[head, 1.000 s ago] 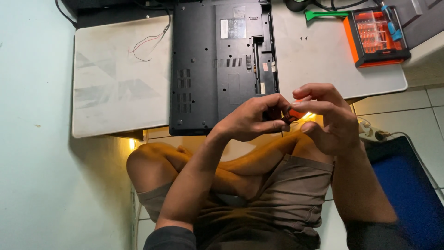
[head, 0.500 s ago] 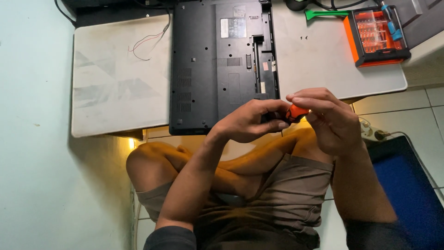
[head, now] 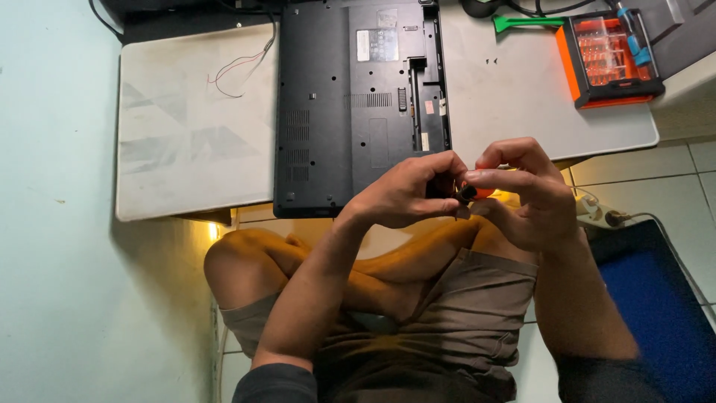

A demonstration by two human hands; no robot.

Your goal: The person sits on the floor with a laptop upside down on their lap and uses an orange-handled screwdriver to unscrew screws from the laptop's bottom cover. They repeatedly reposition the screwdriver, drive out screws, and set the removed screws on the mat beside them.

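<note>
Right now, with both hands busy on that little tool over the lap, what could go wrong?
1. The left hand and right hand pinch a small black and orange tool in the air above the crossed legs; if it slips, it may fall to the floor.
2. Tiny dark specks, perhaps screws, lie loose on the low table beside the upturned laptop; a nudge could scatter them.

Small screwdriver point(head: 468, 192), dark grip with orange end, mostly hidden; held between fingertips of left hand point(head: 409, 195) and right hand point(head: 523, 195), roughly level, above lap just near of surface edge, right of black laptop's near corner. Tip not visible.
</note>
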